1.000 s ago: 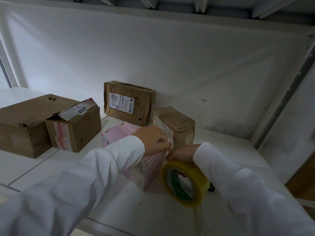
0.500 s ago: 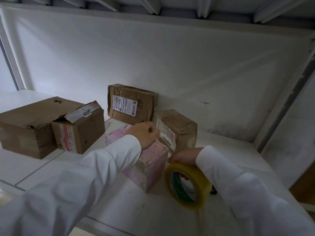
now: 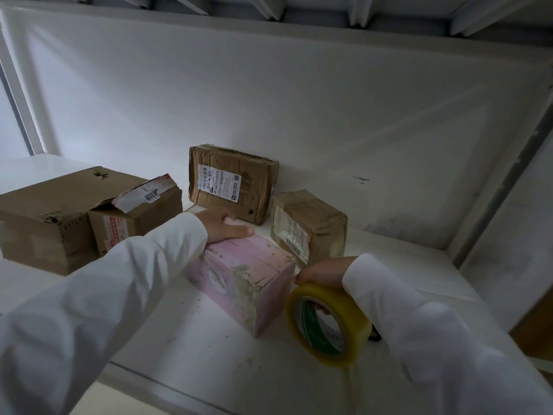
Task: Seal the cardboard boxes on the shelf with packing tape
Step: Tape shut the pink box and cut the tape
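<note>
Since the earlier frames the left hand (image 3: 226, 227) has slid from the near right corner of the pink box (image 3: 245, 274) back to its far end, where it now lies flat, fingers straight, pressing the top face; the right hand (image 3: 324, 274) has hardly shifted. That hand holds the tape roll (image 3: 327, 322) with fingers hooked through its core, just right of the pink box and standing on edge over the white shelf (image 3: 185, 345). A clear strip seems to run across the top of the pink box toward the roll, though in this dim light I cannot tell where it ends.

The step looks like smoothing tape along the box's top seam. To do it well, the flat palm should rub along the strip from the far end toward the near one so that no air stays under it, while the right hand keeps the roll taut and low, in line with the seam. Slack would let the strip wrinkle or stick to itself.

The other boxes wait: the upright labelled box (image 3: 232, 182) against the back wall, the small taped box (image 3: 308, 223) touching the pink one's far right, the small box with a lifted flap (image 3: 134, 214) at left beside the large brown box (image 3: 48, 217). That flap needs folding down before taping
</note>
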